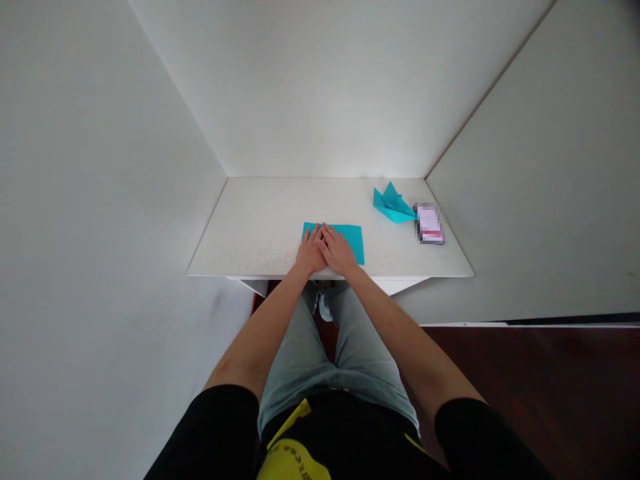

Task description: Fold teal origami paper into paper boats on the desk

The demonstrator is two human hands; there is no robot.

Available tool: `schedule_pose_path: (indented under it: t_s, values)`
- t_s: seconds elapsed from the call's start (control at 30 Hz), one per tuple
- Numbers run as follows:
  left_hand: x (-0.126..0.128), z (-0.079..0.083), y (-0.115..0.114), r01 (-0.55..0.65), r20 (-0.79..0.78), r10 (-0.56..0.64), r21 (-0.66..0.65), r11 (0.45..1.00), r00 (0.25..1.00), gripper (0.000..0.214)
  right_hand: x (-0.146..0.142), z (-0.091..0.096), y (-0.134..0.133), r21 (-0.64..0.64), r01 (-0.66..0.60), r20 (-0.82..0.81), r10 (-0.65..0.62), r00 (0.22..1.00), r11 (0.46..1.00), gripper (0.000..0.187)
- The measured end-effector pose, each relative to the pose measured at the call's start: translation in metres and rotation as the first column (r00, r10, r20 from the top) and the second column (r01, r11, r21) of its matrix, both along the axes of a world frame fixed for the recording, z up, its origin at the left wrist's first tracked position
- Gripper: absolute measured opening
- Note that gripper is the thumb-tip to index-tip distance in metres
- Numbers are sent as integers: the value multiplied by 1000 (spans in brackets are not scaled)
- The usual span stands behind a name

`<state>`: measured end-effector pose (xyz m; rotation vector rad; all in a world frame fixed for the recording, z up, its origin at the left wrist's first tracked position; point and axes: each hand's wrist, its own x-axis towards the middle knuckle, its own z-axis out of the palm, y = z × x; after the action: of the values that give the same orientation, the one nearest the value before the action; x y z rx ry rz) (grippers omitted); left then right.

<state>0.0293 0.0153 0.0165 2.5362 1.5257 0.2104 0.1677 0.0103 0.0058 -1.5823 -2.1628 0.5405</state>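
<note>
A blue sheet of paper lies flat on the white shelf near its front edge. My left hand rests on the left part of the sheet, fingers stretched out flat. Beside it, touching it, my right hand also lies flat on the paper with its fingers pointing forward and left. The two hands meet at the thumbs and cover the sheet's middle. Farther back on the right stands a folded blue paper boat, out of reach of both hands' fingers.
At the right end of the white shelf lies a phone-like object with a blurred screen, close to the boat's tip. Walls border the shelf at the left, back and right. A dark red floor shows below on the right.
</note>
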Motion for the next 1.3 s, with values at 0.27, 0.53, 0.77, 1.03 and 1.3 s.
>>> schedule_pose_path:
  t_s: [0.27, 0.53, 0.77, 1.03, 1.3]
  values:
    - [-14, 2, 2, -170, 18, 170, 17, 985, 985, 95, 65, -2, 9, -11, 67, 321, -59, 945, 998, 83]
    - [-26, 1, 4, -245, 3, 245, -3, 970, 970, 95, 91, -5, 1, 41, -31, 378, 13, 926, 999, 74]
    - [-33, 3, 3, -194, 35, 194, 7, 981, 980, 90, 107, -8, -36, 44, -190, 332, 165, 929, 981, 111]
    - [-29, 2, -18, 96, 117, -104, 76, 992, 988, 52, 122, -13, -67, 163, -206, 219, 169, 961, 965, 79]
    - [-28, 3, -29, 131, 129, -136, 43, 990, 982, 75, 98, 1, -48, 141, 132, 137, -151, 979, 981, 48]
